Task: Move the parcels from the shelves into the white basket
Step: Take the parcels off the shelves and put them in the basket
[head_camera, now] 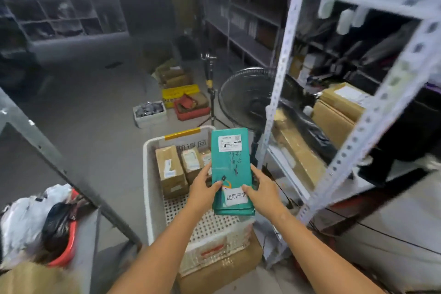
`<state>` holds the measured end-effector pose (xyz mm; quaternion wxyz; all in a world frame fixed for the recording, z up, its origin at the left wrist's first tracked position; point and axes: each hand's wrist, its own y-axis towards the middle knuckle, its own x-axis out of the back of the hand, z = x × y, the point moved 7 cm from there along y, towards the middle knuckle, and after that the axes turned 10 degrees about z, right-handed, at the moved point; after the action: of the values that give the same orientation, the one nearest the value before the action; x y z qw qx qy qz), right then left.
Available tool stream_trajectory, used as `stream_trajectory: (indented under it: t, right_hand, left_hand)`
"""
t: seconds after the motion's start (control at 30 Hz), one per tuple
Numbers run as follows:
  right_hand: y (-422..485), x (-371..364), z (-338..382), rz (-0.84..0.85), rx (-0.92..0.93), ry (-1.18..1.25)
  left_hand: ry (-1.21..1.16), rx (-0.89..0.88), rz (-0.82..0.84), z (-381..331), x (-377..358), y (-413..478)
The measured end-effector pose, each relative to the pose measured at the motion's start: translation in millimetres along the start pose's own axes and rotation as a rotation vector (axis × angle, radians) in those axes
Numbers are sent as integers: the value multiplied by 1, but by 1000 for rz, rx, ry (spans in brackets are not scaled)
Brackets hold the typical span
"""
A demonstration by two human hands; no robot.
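The white shelf point(354, 141) stands on my right, with brown boxes and black bags on its boards. Just left of it the white basket point(149, 174) sits on a carton point(222, 270). Brown parcels point(170, 172) stand at the basket's far end, and its perforated floor is bare nearer me. Above the basket's right side I hold the green parcel point(230, 164) flat, lengthwise away from me, label up. My left grip point(202, 192) is narrow on the near left edge, thumb on top, fingers out of sight below. My right grip point(261, 192) mirrors it on the right edge, thumb touching a white sticker.
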<state>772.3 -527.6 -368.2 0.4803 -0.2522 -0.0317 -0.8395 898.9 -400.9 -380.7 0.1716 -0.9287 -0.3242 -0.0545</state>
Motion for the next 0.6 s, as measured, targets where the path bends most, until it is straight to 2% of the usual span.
stream_trajectory:
  t: [0.4,0.6]
  right_hand:
    - [252,-76,-77,215,-93,-119]
    - [350,-127,-118,228,-112,-149]
  left_hand:
    - [-246,221,-128,121,52,205]
    - [-254,276,-159,194,83,297]
